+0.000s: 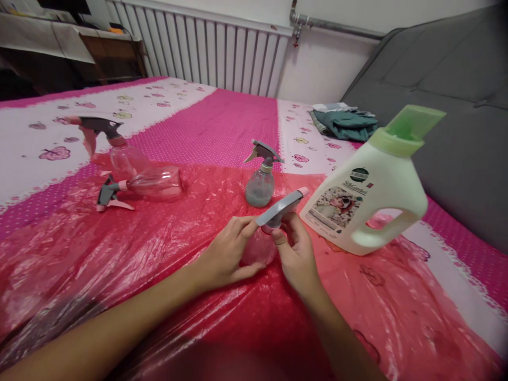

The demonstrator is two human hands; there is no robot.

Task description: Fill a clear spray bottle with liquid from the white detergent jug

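A small clear spray bottle [260, 247] with a grey trigger head [280, 208] stands on the red plastic sheet [119, 264] between my hands. My left hand [228, 256] wraps round the bottle's left side, fingers touching the back of the grey head. My right hand [296, 254] grips the neck and head from the right. Just to the right stands a large white detergent jug [373, 190] with a green cap [408, 129]. Behind my hands another small spray bottle [261, 182] stands upright.
Two more clear spray bottles [146, 182] lie on their sides at the left, one behind [115, 148] the other. Folded green and white cloth [345, 123] lies at the far right. A grey headboard [456, 106] rises on the right, a white radiator [206, 47] behind the pink bedspread.
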